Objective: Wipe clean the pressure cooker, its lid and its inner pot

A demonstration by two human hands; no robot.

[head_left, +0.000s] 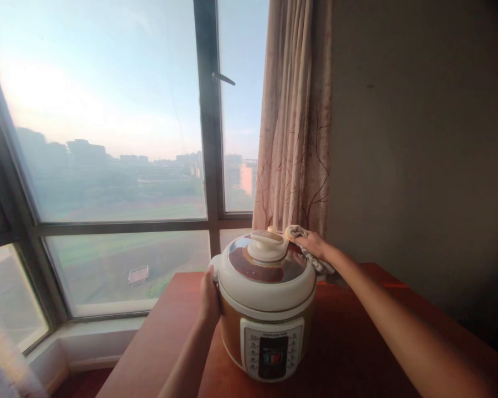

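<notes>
Cooker (269,301) sits on the desk (166,326), upright, between the two hands. Hands apart: left hand (209,296) is against the side handle (216,266), finger wrap hidden, so can't tell if it's clamped. Right hand (314,245) is closed on a bunched cloth (322,267), at the lid's (253,271) far edge. Reads as wiping the lid, mid-job. Next stroke, I'd say, calls for light pressure along the rim, clear of the knob (268,246), left side braced so the body doesn't slide. Looks: cream rim and knob, glossy brown top with reflections, brown lower body, control panel (273,351) toward the wearer. Small specks on top; can't tell dirt from glare.
</notes>
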